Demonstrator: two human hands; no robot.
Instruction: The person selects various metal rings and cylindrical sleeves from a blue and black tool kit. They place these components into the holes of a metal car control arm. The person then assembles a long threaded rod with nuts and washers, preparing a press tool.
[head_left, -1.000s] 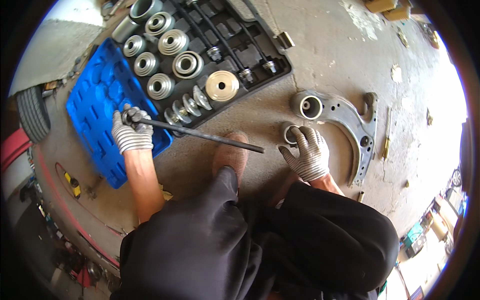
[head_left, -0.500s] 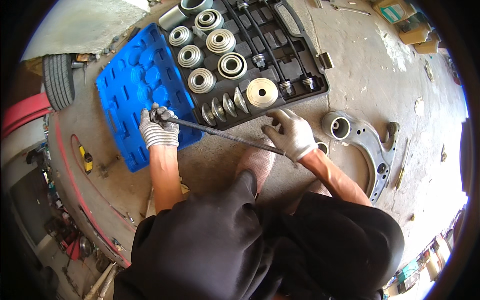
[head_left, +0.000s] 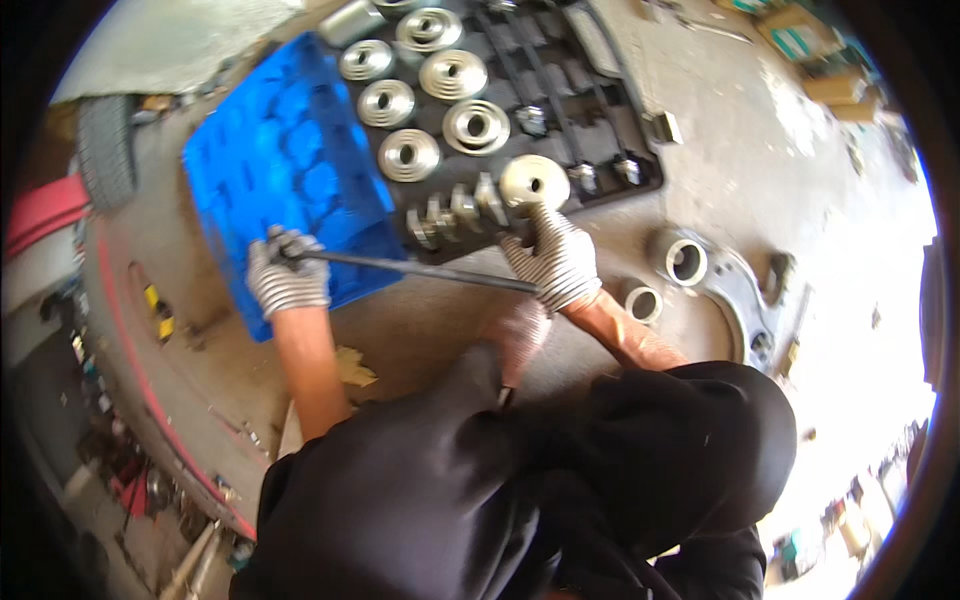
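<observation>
A long dark threaded rod [head_left: 420, 269] slants across in front of me, its thick nut end in my gloved left hand [head_left: 288, 272], closed round it over the blue lid. The rod's other end runs to the heel of my gloved right hand [head_left: 560, 262], where it is partly hidden. The right hand's thumb and fingers are apart, and the fingertips reach the lower edge of a pale metal disc [head_left: 520, 185] in the black tool case [head_left: 640, 180]. Whether they touch the disc is blurred. Stepped metal discs [head_left: 463, 205] stand on edge just left of it.
Several ringed metal cups [head_left: 408, 155] sit in the case beside more threaded rods [head_left: 550, 90]. Its blue lid [head_left: 220, 200] lies folded out to the left. A metal sleeve [head_left: 642, 302] and a grey control arm [head_left: 745, 290] lie on the floor to the right.
My right hand has moved up and left to the pale disc's edge. My left hand and the rod have shifted slightly left and down. The view has shifted and blurred.
</observation>
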